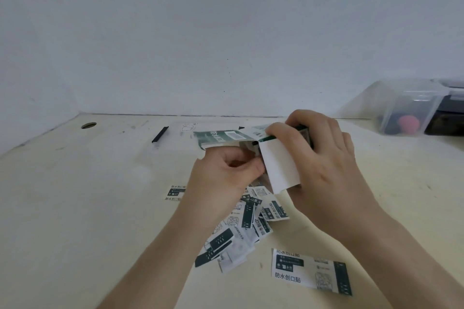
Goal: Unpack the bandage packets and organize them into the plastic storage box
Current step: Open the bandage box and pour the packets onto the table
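Here, mid-unpacking, a bandage carton [221, 137] is held just above the table [75, 208], its green top flap thrown back and a white flap [278, 165] hanging open toward the camera. The right hand [319, 153] wraps over the carton from the far side, fingers curled round its body, apparently to steady it and tip its mouth downward. The left hand [226, 173] works at that mouth with fingers curled and thumb pressed to forefinger in a pinch. Whether card or a packet sits between them cannot be made out.

Directly beneath the opening lies a loose pile of bandage packets [241, 228], overlapping at all angles, which suggests the carton is being emptied straight onto the tabletop before any sorting. One stray packet [174, 192] rests to the left of the pile, partly hidden by the left wrist. A joined strip of packets [311, 272] lies flat nearer the camera on the right.

The plastic storage box [406, 113], clear-walled with a reddish object showing inside, stands well apart at the table's far right edge, beside a dark container; none of the packets has reached it. A black strip [160, 134] and a round hole [88, 125] mark the far left of the tabletop.
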